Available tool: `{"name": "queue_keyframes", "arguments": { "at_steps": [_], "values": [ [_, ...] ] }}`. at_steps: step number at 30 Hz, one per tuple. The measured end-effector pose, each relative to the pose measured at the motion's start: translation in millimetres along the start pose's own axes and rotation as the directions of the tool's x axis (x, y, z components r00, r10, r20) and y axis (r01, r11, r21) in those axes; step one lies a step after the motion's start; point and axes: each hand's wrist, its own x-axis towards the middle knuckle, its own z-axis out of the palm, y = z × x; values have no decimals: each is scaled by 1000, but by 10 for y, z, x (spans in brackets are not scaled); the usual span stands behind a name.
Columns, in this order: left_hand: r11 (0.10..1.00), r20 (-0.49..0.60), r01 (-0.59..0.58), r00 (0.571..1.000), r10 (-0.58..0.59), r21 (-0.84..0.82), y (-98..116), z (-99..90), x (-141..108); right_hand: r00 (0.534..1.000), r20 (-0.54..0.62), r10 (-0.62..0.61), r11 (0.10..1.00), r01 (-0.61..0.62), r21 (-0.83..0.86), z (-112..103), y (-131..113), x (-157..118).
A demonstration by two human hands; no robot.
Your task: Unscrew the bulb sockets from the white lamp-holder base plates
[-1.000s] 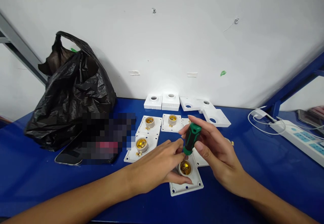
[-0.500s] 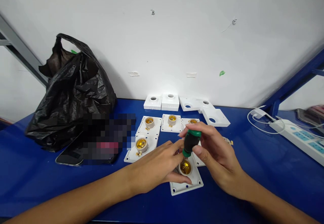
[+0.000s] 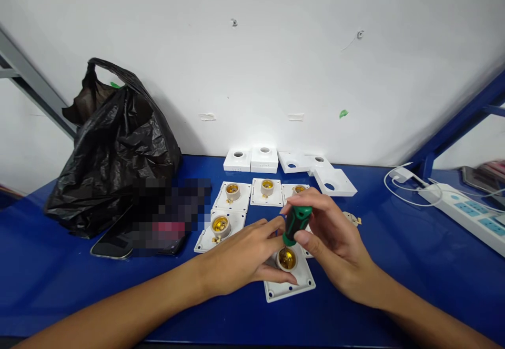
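Leaning between the right fingers (image 3: 309, 240), screwdriver (image 3: 297, 225) above lamp socket (image 3: 288, 259).

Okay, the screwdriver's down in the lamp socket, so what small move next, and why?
Probably a small, steady twist of the green-and-black screwdriver with your right hand. Its shaft points down into the lamp socket, and your left hand steadies that socket. Whether the tip sits in a screw isn't clear.

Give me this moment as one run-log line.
left hand: around lamp socket | right hand: gripping screwdriver, tip inside socket | behind: white covers
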Motion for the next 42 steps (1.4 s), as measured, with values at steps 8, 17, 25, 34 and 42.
{"name": "queue_keyframes", "arguments": {
  "at_steps": [8, 17, 25, 34, 42],
  "values": [
    [999, -3, 19, 1000, -19, 49, 34, -8, -7, 997, -70, 25, 1000, -24, 19, 6, 15, 20],
    [999, 27, 0, 1000, -1, 32, 6, -10, -4, 1000, 8, 24, 998, -24, 66, -77, -69, 92],
    [1000, 26, 7, 1000, -7, 19, 27, -21, 9, 997, 59, 52, 989, -59, 138, -134, -38, 128],
    [998, -8, 22, 1000, -21, 53, 30, -3, -14, 995, 41, 91, 974, -98, 206, -148, 22, 138],
    [999, 36, 1, 999, -3, 43, 22, -13, -3, 992, 83, 98, 949, -118, 291, -172, 52, 110]
  ]
}}
